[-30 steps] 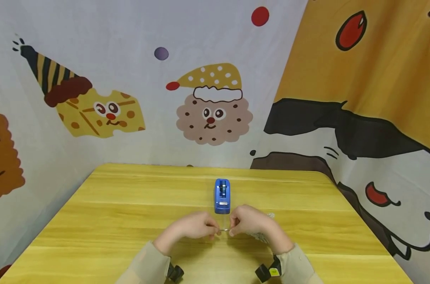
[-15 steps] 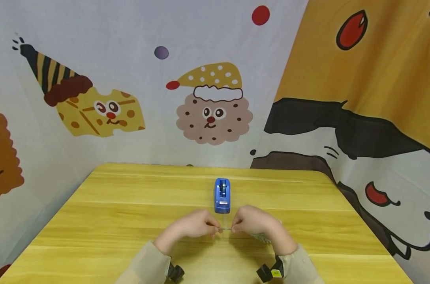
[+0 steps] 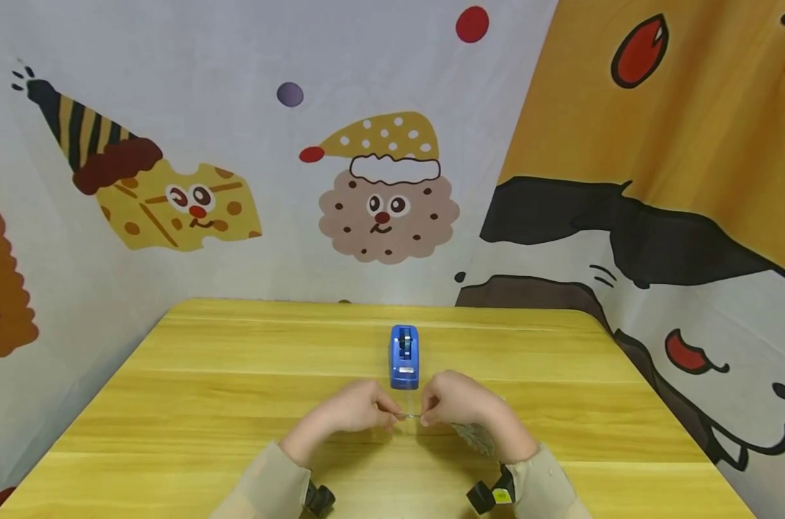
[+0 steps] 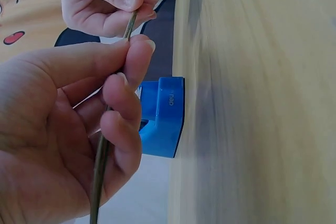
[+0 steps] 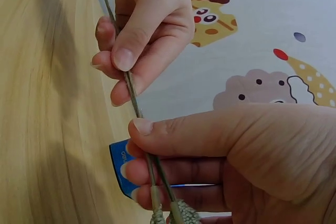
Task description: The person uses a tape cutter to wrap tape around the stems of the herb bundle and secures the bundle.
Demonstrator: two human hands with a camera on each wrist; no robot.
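On the wooden table [image 3: 191, 425], seen from the head view, the person's 2 hands meet at about 6 o'clock of a blue tape dispenser [image 3: 403, 380], with at least 2 thin stems [image 5: 136, 106] stretched between the fingertips. The left hand [image 3: 358, 406], toward 8 o'clock of the dispenser, pinches the bare stalks between thumb and finger, their tail running on through its palm; the right hand [image 3: 455, 398], toward 4 o'clock, pinches them closer to the grainy, grey-green heads [image 3: 473, 437], which show just beyond it. A clear strip of tape [image 3: 411, 401] reaches from the dispenser toward 6 o'clock, up to the stems; whether it sticks to them cannot be told. The stems look very light and fairly stiff, yet slim enough to snap if bent hard — and they could roll between the fingertips. The heads look dry and liable to shed when squeezed, so the bare stalk just below them seems the better hold, with a light pinch on either side of the tape. The tape itself is probably limp and clingy.
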